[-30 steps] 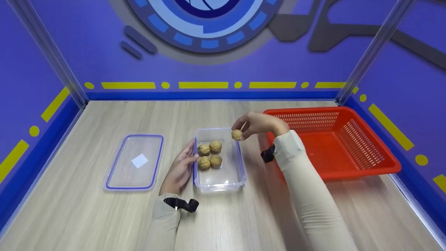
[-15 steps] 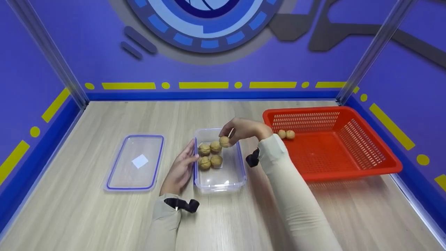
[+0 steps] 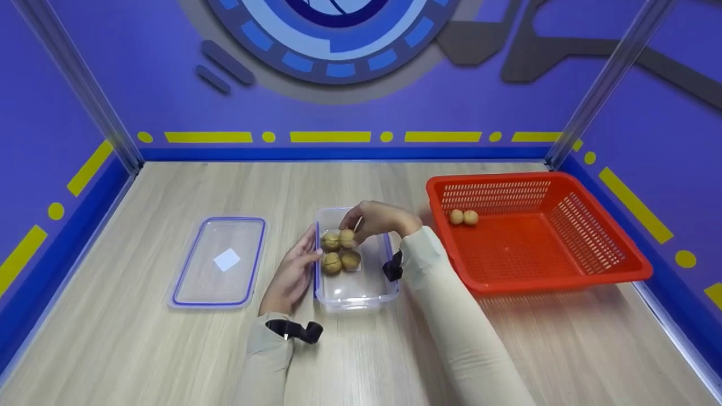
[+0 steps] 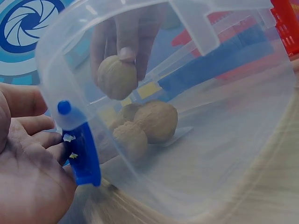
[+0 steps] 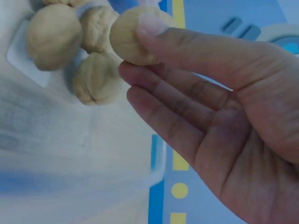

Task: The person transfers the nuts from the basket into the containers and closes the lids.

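My right hand (image 3: 375, 219) pinches a walnut (image 5: 138, 35) between thumb and fingers, inside the clear plastic box (image 3: 372, 287). Directly below that walnut, the head view cannot show what it covers; in the right wrist view several other walnuts (image 5: 53, 37) lie close together on the box floor. My left hand (image 3: 291, 276) rests against the box's left side, thumb at the rim. Its fingers lie fairly straight along the blue latch (image 4: 86, 154) in the left wrist view. Two more walnuts (image 3: 463, 217) sit in the red basket (image 3: 541, 282) on the right.
A clear lid (image 3: 217, 287) with a blue-violet seal and a white square lies flat to the left of the box. Purple panels (image 3: 338, 113) close off the back and sides of the wooden table (image 3: 350, 361).
My right hand has carried the walnut leftward and down, from above the box's right rim to the walnuts inside. Two walnuts in the basket came into view. The left hand stays put.
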The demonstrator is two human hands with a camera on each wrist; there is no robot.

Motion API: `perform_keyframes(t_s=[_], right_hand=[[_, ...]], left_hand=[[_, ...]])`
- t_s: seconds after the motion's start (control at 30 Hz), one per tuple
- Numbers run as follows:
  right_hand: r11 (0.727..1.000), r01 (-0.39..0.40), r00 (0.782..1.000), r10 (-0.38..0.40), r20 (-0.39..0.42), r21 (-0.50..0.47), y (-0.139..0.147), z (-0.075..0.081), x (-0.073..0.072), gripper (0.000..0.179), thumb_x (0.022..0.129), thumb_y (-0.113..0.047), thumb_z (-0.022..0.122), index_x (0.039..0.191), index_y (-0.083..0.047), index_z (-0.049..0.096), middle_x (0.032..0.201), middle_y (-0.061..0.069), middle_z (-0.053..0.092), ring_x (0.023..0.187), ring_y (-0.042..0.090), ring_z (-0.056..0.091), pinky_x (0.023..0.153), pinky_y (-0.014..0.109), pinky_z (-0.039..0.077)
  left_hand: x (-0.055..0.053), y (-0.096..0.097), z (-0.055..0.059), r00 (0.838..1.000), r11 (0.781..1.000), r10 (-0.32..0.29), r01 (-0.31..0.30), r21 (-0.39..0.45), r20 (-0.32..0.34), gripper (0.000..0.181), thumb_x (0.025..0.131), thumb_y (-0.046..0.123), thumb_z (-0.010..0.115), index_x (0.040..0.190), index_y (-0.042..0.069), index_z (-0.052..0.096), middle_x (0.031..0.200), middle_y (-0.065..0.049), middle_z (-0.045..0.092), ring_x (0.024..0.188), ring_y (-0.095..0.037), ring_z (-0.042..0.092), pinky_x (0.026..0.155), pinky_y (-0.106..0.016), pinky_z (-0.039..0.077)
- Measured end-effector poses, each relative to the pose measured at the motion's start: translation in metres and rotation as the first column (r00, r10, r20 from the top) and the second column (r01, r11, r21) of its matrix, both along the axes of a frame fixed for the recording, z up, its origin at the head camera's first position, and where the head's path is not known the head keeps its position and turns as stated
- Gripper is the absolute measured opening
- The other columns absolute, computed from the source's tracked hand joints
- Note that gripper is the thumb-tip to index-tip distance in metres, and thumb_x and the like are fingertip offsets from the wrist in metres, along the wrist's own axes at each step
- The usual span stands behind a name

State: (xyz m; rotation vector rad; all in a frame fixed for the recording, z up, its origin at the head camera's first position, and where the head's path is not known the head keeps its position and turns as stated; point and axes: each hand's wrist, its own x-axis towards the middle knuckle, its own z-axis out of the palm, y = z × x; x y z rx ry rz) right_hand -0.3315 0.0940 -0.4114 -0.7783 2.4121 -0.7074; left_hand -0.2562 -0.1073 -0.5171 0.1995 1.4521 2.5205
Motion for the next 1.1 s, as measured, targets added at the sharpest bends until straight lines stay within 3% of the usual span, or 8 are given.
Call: perform_keyframes(t_s=[0.47, 1.1], right_hand=[[0.999, -0.018, 0.999, 0.019, -0.038, 0.027, -0.012, -0.017, 0.002, 0.038, 0.079, -0.008, 0.077, 0.116, -0.006, 0.068, 0.110, 0.011, 0.070, 0.099, 0.019, 0.063, 0.089, 0.030, 0.054], [0.999, -0.016, 1.000, 0.016, -0.018, 0.039, -0.010, -0.023, 0.003, 0.033, 0.081, -0.003, 0.071, 0.114, -0.004, 0.069, 0.110, 0.012, 0.071, 0.098, 0.021, 0.064, 0.087, 0.029, 0.055]], left_hand=[[-0.001, 0.000, -0.001, 1.000, 1.000, -0.011, 0.011, 0.005, -0.013, 0.071, 0.090, -0.011, 0.041, 0.153, 0.001, 0.008, 0.162, -0.010, -0.002, 0.150, -0.023, -0.006, 0.123, -0.033, -0.003], [0.000, 0.000, 0.000, 1.000, 1.000, -0.008, 0.008, 0.016, 0.009, 0.072, 0.090, -0.011, 0.041, 0.153, 0.003, 0.009, 0.163, -0.008, -0.001, 0.150, -0.020, -0.004, 0.124, -0.031, 0.003]])
